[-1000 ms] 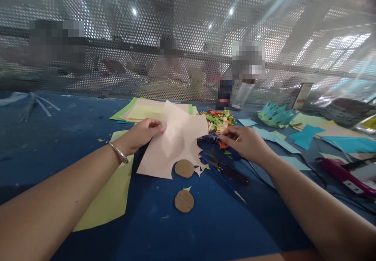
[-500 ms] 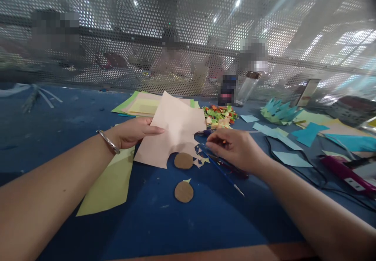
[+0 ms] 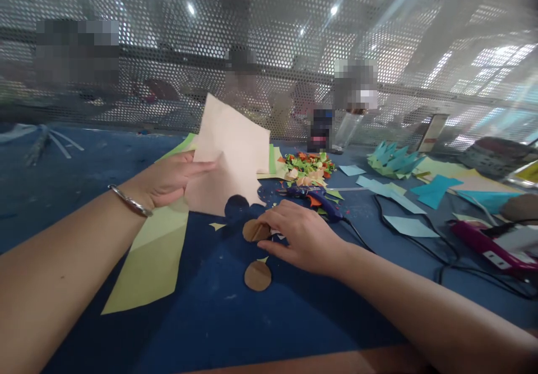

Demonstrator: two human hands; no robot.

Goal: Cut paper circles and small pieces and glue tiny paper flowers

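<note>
My left hand (image 3: 174,180) pinches the left edge of a pale pink paper sheet (image 3: 229,155), which is tilted up off the table and has rounded cut-outs along its lower edge. The fingers and thumb of my right hand (image 3: 300,236) close around the right side of a round brown cardboard disc (image 3: 251,230). A second cardboard disc (image 3: 258,276) lies flat just in front of it, with a small yellow scrap at its edge. Behind my right hand is a dark blue glue gun (image 3: 321,201). Tools seen earlier beside that hand are now hidden.
Yellow-green paper (image 3: 155,262) lies below my left wrist. Colourful paper scraps (image 3: 309,166) are heaped behind the glue gun. To the right are a blue paper crown (image 3: 393,160), light blue pieces (image 3: 409,226), black cables and a purple power strip (image 3: 490,248). A perforated metal screen (image 3: 277,77) stands behind.
My left hand has raised the pink sheet and moved it left, away from the discs. My right hand has come left and toward me from the tools to the upper cardboard disc.
</note>
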